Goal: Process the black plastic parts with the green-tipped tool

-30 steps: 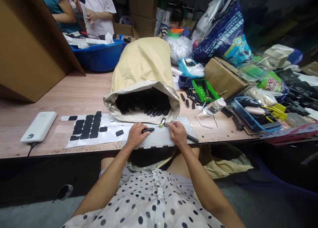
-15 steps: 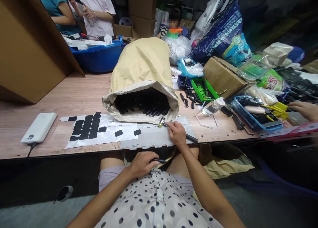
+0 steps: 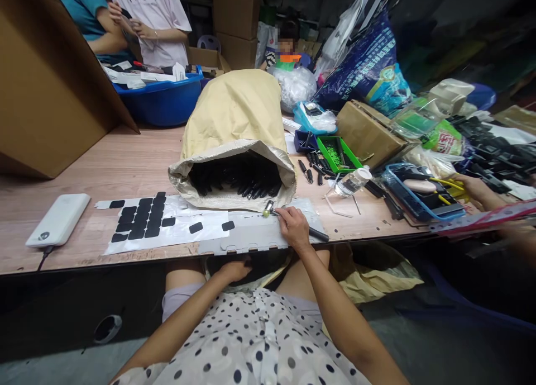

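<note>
My right hand (image 3: 294, 226) is closed around the handle of a small hammer (image 3: 319, 235), its metal head with a yellowish face pointing left over the grey board (image 3: 251, 235). Low between my knees is my left hand (image 3: 235, 270), at the dark opening of a bag under the table edge. Its fingers fade into shadow, so whether it holds anything is hidden. Behind the hammer lies a large tan sack (image 3: 234, 108), its open mouth toward me and full of slim black pieces (image 3: 251, 181).
Left of the board, black rounded stickers (image 3: 142, 217) lie on a white sheet, near a white power bank (image 3: 58, 220). To the right are a green tray (image 3: 339, 153), a clear bottle (image 3: 354, 182) and a blue basket (image 3: 422, 192) by another person's hand (image 3: 475, 189). Two people stand behind a blue tub (image 3: 163, 100).
My left hand, which held a slim black handle-like piece above my lap, has moved forward and down to the bag; that piece no longer shows. My right hand still grips the hammer.
</note>
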Available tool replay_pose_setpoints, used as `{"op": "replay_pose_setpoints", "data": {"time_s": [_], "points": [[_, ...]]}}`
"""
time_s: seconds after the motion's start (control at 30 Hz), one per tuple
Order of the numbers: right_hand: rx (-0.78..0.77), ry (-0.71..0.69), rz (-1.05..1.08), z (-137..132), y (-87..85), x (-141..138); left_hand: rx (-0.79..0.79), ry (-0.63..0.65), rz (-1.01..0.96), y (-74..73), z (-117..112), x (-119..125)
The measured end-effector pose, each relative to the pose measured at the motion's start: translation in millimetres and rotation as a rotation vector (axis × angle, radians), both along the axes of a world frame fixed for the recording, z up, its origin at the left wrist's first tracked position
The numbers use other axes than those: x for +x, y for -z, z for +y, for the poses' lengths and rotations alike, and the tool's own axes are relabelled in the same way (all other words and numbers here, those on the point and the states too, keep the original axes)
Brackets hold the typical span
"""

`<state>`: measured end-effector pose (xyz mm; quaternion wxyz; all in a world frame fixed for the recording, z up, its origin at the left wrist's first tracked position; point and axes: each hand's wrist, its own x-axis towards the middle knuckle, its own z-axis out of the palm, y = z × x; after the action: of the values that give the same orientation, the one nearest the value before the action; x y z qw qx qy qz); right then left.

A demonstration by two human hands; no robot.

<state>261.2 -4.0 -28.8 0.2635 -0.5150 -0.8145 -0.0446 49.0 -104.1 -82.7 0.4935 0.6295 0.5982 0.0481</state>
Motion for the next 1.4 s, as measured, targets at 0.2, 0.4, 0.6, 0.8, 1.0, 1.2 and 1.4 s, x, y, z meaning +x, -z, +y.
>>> {"op": "replay_pose_setpoints", "data": {"time_s": [0.2, 0.4, 0.6, 0.8, 1.0, 1.2, 1.4], "points": [[0.037, 0.006, 0.001, -0.8, 0.0, -1.1, -0.138, 0.311, -0.435, -96.5, 28.8, -12.6], [0.045, -0.008, -0.002, 0.1, 0.9, -0.2, 0.522, -0.419, 0.061, -132.6, 124.2, -33.5], [0.005, -0.011, -0.014, 0.5, 1.6, 0.2, 0.412, -0.442, 0.487, -125.2, 167.9, -32.8], [0.025, -0.014, -0.001, 0.1, 0.4, 0.2, 0.699, -0.454, 0.371, -117.6, 130.4, -39.3], [0.009, -0.008, -0.003, 0.4, 1.0, 0.4, 0.779, -0.081, 0.075, -88.3, 74.6, -45.3], [0.011, 0.004, 0.016, 4.0, 6.5, 2.2, 0.708, -0.075, 0.01, -73.6, 77.5, -43.9], [0.01, -0.013, 0.125, -0.8, -5.2, -0.8, 0.688, -0.11, -0.041, -73.6, 79.5, -45.5]]}}
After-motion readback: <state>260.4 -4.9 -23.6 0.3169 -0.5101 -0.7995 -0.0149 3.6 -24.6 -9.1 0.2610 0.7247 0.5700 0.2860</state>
